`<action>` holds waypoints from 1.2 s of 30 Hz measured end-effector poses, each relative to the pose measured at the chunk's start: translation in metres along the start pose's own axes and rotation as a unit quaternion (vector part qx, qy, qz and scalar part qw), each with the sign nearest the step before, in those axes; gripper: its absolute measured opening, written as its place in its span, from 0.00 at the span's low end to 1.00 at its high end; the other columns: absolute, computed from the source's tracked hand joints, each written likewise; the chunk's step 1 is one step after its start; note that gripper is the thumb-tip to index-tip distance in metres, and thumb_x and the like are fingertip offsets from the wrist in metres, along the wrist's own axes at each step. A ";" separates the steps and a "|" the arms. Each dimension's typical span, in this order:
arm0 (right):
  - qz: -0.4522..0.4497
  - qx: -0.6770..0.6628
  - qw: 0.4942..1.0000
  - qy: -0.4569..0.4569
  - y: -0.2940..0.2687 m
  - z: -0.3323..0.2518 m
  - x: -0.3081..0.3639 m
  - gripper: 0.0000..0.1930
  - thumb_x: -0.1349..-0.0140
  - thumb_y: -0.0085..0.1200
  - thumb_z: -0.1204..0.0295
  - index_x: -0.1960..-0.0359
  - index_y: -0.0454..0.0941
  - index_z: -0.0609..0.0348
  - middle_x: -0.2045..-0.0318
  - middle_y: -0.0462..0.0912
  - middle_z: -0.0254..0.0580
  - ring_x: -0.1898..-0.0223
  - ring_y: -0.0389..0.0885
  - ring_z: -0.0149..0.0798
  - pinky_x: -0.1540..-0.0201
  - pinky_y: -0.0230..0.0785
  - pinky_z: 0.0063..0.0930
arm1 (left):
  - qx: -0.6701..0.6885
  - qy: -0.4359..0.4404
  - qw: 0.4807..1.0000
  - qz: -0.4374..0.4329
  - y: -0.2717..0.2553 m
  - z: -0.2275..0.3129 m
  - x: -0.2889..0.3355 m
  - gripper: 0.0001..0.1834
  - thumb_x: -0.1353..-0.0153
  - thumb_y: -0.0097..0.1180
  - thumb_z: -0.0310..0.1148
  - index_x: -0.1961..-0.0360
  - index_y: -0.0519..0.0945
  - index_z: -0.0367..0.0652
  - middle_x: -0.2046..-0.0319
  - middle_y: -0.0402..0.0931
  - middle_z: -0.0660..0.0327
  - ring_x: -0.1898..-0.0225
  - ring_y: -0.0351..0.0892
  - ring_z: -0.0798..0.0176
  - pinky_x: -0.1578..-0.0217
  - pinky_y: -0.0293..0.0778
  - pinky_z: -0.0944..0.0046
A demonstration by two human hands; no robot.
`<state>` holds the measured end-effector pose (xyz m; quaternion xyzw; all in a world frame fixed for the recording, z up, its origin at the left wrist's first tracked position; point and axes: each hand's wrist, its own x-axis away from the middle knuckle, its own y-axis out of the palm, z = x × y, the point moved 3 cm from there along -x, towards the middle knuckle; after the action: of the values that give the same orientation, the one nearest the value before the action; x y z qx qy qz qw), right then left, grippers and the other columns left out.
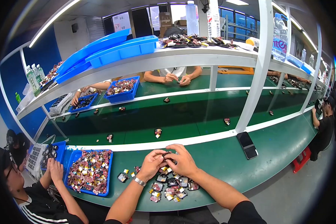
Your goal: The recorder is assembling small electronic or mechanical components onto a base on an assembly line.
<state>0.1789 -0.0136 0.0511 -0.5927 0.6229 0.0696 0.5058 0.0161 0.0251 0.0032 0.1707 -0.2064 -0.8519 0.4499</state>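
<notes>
My left hand (151, 165), a metal watch band on its wrist, is closed on a small dark electronic part (167, 155). Curled over the same part from the other side is my right hand (184, 162), its fingers pinching it. Fingers cover most of the part, so its exact kind is hidden. Right below my hands, on the green bench, lies a loose pile of small dark-cased electronic modules (172, 182) with red, yellow and silver bits. One more module (122, 177) sits left of my left wrist.
A blue tray (110, 175) heaped with small parts stands at my left, near a co-worker (33, 194). Past the white rail, a green conveyor belt (190, 130) carries scattered modules. A phone (246, 145) lies right. A white post (254, 71) and shelf (183, 56) rise ahead.
</notes>
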 end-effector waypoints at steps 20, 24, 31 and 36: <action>0.006 -0.041 0.998 0.042 0.004 -0.005 -0.003 0.10 0.49 0.61 0.78 0.63 0.83 0.58 0.48 0.78 0.42 0.43 0.72 0.48 0.41 0.67 0.39 | 0.001 0.011 0.999 0.052 0.005 0.002 0.001 0.14 0.32 0.50 0.25 0.47 0.70 0.36 0.55 0.79 0.55 0.53 0.80 0.63 0.50 0.80 0.59; 0.008 -0.029 1.000 0.009 0.002 -0.005 -0.003 0.10 0.50 0.61 0.79 0.64 0.81 0.58 0.53 0.78 0.42 0.48 0.75 0.47 0.48 0.71 0.36 | 0.003 0.002 0.999 0.052 0.007 0.002 0.001 0.14 0.32 0.49 0.26 0.46 0.69 0.36 0.56 0.78 0.56 0.53 0.80 0.63 0.50 0.80 0.60; 0.021 0.019 0.999 -0.042 0.001 -0.007 -0.004 0.10 0.50 0.61 0.79 0.64 0.79 0.60 0.58 0.78 0.41 0.56 0.78 0.45 0.58 0.76 0.35 | 0.002 -0.008 0.998 0.060 0.005 0.001 0.000 0.15 0.31 0.49 0.27 0.46 0.68 0.36 0.55 0.77 0.57 0.53 0.80 0.63 0.50 0.80 0.60; 0.011 0.066 0.996 -0.055 0.002 -0.007 -0.003 0.11 0.50 0.60 0.78 0.63 0.79 0.60 0.58 0.78 0.40 0.56 0.78 0.43 0.60 0.77 0.33 | -0.007 -0.007 0.998 0.064 0.003 -0.001 0.000 0.14 0.31 0.50 0.27 0.46 0.69 0.36 0.55 0.77 0.57 0.53 0.80 0.62 0.51 0.80 0.60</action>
<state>0.1727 -0.0161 0.0553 -0.5468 0.6039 0.0659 0.5762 0.0186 0.0234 0.0040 0.1482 -0.2142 -0.8241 0.5030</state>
